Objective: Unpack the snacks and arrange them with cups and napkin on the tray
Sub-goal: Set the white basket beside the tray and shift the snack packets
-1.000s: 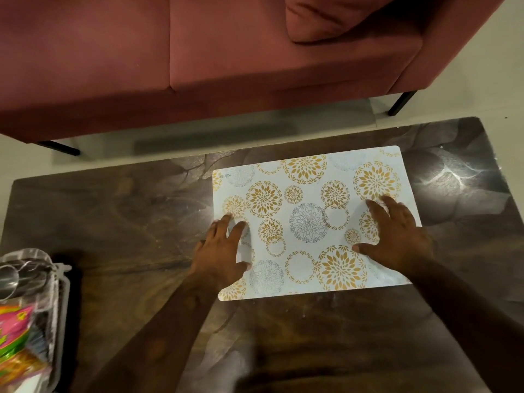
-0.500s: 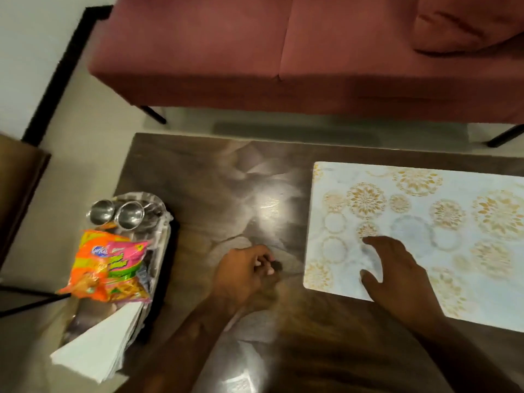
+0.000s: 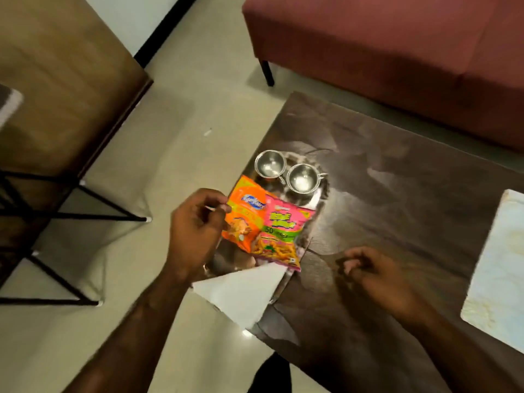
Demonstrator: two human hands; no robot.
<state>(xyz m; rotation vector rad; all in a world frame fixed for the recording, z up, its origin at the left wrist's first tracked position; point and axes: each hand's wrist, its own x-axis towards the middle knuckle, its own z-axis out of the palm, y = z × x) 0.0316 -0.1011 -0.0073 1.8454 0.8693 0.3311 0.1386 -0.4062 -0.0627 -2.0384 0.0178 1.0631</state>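
My left hand (image 3: 195, 231), half curled and holding nothing, is touching the left edge of the snacks (image 3: 263, 225), way nearer than my loosely curled, empty right hand (image 3: 374, 276).

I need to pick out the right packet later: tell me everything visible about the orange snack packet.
The orange snack packet is glossy, sealed plastic with a blue oval logo and a printed snack picture. It lies tilted on the tray, partly under a pink-green packet, near two steel cups. The left hand touches its upper left edge.
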